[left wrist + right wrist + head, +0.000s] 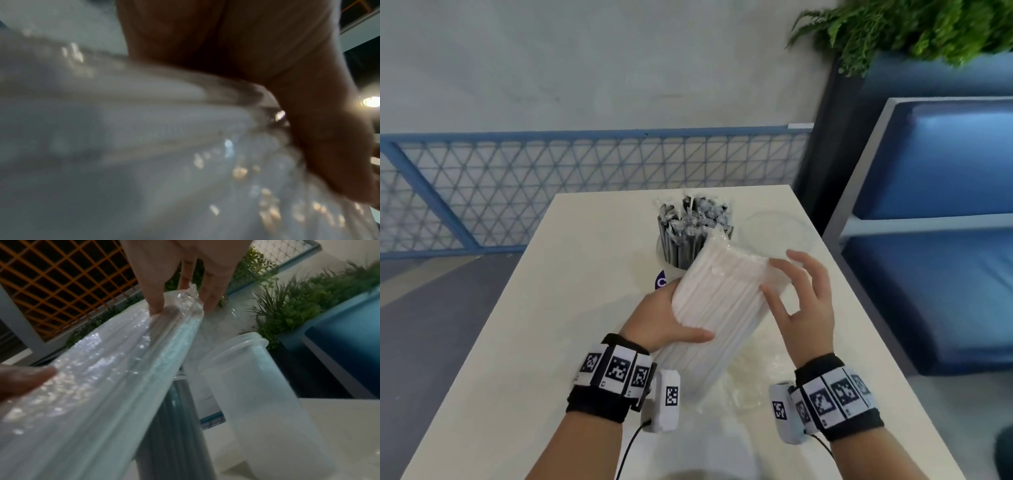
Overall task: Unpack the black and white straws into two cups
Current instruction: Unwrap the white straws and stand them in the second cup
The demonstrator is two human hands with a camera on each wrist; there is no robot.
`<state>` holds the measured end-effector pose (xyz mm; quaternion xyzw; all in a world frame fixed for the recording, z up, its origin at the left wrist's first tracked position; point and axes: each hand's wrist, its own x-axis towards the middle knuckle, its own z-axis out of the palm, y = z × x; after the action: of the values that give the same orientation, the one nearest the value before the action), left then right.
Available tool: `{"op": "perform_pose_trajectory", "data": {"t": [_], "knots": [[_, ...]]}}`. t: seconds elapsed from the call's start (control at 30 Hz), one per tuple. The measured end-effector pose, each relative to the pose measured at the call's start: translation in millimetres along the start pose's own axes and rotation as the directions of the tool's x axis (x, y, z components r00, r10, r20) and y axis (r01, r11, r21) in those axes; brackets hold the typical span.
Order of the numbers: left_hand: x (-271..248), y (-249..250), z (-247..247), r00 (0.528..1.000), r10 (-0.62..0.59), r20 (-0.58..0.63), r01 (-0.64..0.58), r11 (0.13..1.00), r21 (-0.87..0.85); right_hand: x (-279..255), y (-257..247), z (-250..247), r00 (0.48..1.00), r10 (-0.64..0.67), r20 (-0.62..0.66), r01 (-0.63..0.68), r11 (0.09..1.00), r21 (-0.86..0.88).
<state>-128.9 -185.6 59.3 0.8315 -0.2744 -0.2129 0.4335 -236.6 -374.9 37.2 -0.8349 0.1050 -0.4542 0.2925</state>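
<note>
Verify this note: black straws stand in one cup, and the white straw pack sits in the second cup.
Wrong on the pack: the white straw pack is held in the left hand, right hand touching its end. The second cup stands empty in the right wrist view. The black straws part holds.

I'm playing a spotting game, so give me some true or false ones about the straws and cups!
1. The black straws stand in the logo cup. True.
2. The left hand holds the white straw pack. True.
3. The clear cup is full of white straws. False: it is empty.
4. The right hand holds a black straw. False: its fingers touch the white pack.
5. The white straws are unwrapped. False: plastic wrap covers them.
</note>
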Motion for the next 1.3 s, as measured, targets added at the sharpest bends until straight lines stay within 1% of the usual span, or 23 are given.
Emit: {"op": "perform_pose_trajectory", "data": {"t": [0.1,0.13,0.17,0.2,0.23,0.27,0.3,0.33,0.37,0.43,0.5,0.57,0.67,0.73,0.83,0.9,0.93,1.03,1.07,1.13,1.2,1.27,1.3], "knots": [[-2.7,0.5,6.4,0.999,-0.039,0.000,0.039,0.999,0.008,-0.3,11.7,-7.1,0.997,-0.068,0.020,0.068,0.997,-0.023],[-3.2,-0.7,8.4,0.999,-0.044,-0.005,0.044,0.999,0.016,-0.1,13.8,-8.0,0.997,-0.065,0.030,0.065,0.998,-0.016],[-3.8,-0.6,10.1,0.999,-0.051,-0.015,0.052,0.998,0.027,0.8,15.0,-8.4,0.999,-0.024,0.033,0.023,1.000,0.007],[-4.0,-1.3,12.1,0.998,-0.056,-0.034,0.057,0.998,0.029,2.0,14.3,-8.5,0.996,0.077,0.035,-0.078,0.996,0.045],[-4.0,-1.5,13.8,0.997,-0.065,-0.052,0.067,0.997,0.038,3.8,11.8,-7.5,0.975,0.217,0.050,-0.222,0.969,0.108],[-4.2,-1.8,15.7,0.995,-0.067,-0.070,0.070,0.996,0.048,4.8,8.9,-5.4,0.927,0.363,0.093,-0.374,0.909,0.184],[-4.5,-1.7,17.8,0.994,-0.068,-0.083,0.073,0.996,0.059,4.4,6.9,-1.7,0.867,0.477,0.143,-0.498,0.829,0.256],[-4.5,-1.7,19.9,0.993,-0.066,-0.095,0.073,0.995,0.070,3.6,5.6,2.1,0.812,0.556,0.179,-0.583,0.749,0.315],[-4.9,-1.4,21.6,0.993,-0.063,-0.104,0.072,0.994,0.082,2.5,6.7,5.7,0.771,0.606,0.193,-0.630,0.683,0.371],[-5.6,-1.1,22.7,0.991,-0.054,-0.124,0.067,0.992,0.106,3.1,8.9,9.1,0.716,0.661,0.225,-0.676,0.576,0.459],[-6.0,-1.7,21.8,0.990,-0.051,-0.132,0.068,0.989,0.129,5.6,9.4,8.9,0.683,0.669,0.292,-0.701,0.489,0.519],[-6.6,-2.1,20.5,0.989,-0.052,-0.139,0.071,0.988,0.140,8.5,6.8,6.9,0.665,0.662,0.346,-0.713,0.424,0.558],[-7.9,-3.7,18.2,0.986,-0.054,-0.159,0.078,0.985,0.151,10.6,3.1,4.2,0.659,0.634,0.405,-0.721,0.379,0.580],[-9.2,-5.1,15.2,0.984,-0.054,-0.170,0.078,0.988,0.135,11.6,1.3,2.0,0.636,0.605,0.479,-0.746,0.324,0.582],[-10.8,-5.1,9.6,0.984,-0.050,-0.173,0.071,0.990,0.119,13.7,-4.6,-0.5,0.574,0.568,0.590,-0.786,0.179,0.592],[-11.2,-4.5,7.0,0.983,-0.037,-0.182,0.062,0.989,0.134,13.7,-9.2,-0.4,0.551,0.564,0.615,-0.783,0.096,0.614],[-11.4,-4.0,6.0,0.982,-0.032,-0.187,0.059,0.988,0.141,13.3,-11.4,0.3,0.560,0.565,0.607,-0.771,0.085,0.632],[-12.3,-2.4,4.7,0.978,-0.021,-0.206,0.050,0.990,0.135,11.8,-16.7,2.6,0.613,0.565,0.553,-0.737,0.155,0.658],[-13.0,-1.9,4.5,0.977,-0.016,-0.213,0.045,0.990,0.132,11.4,-18.2,3.0,0.610,0.567,0.553,-0.739,0.157,0.655],[-14.7,-0.9,4.4,0.975,-0.012,-0.221,0.041,0.991,0.126,12.3,-19.6,3.5,0.582,0.566,0.585,-0.754,0.104,0.649],[-16.0,-1.3,4.1,0.975,-0.018,-0.219,0.044,0.993,0.113,14.8,-21.5,2.6,0.569,0.535,0.625,-0.764,0.062,0.642],[-17.1,-2.6,4.0,0.976,-0.027,-0.217,0.050,0.994,0.101,16.6,-22.7,1.1,0.578,0.497,0.647,-0.768,0.063,0.638],[-17.6,-2.8,3.7,0.976,-0.027,-0.218,0.050,0.994,0.100,16.8,-23.4,0.6,0.593,0.483,0.644,-0.762,0.079,0.642]]}}
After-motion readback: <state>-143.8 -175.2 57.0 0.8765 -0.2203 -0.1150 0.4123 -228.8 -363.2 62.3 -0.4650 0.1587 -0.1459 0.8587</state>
